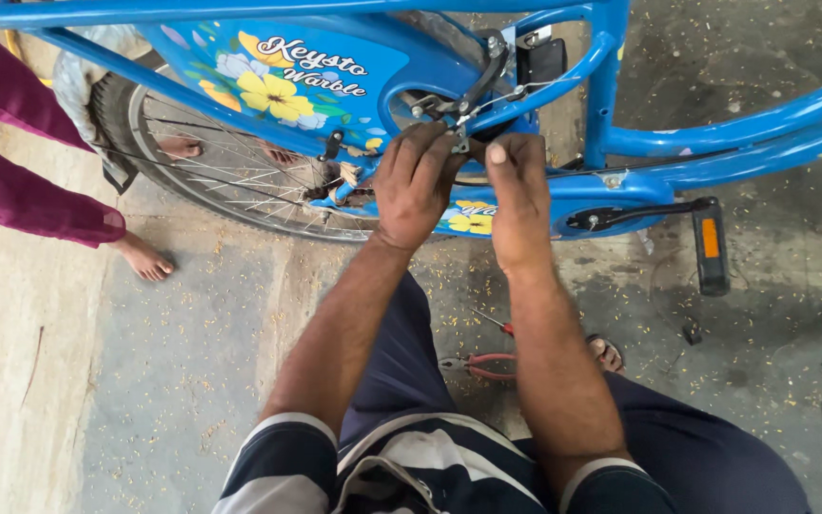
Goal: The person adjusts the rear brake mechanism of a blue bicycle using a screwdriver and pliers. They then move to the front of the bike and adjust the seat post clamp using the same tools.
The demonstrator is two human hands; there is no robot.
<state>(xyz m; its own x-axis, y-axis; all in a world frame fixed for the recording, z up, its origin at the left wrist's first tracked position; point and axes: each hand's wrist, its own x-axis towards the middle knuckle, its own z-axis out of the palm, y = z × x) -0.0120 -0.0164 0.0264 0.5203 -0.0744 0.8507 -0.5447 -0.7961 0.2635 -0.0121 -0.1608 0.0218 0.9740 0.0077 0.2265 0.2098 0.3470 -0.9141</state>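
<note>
The left hand (414, 186) and right hand (518, 195) are closed side by side on the brake cable (487, 100) of one blue steel bicycle frame (611, 95), with one red-handled pliers (479, 365) laid on the floor below both wrists and one spoked rear wheel (230, 176) left of them.

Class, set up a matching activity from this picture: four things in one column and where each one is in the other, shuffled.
1. pliers
2. pedal
3. left hand
4. bare foot

a. on the crank at the right
b. on the floor between the person's knees
c. beside the rear wheel, at the left
d. at the brake by the blue frame

Pairs: 1-b, 2-a, 3-d, 4-c
</note>
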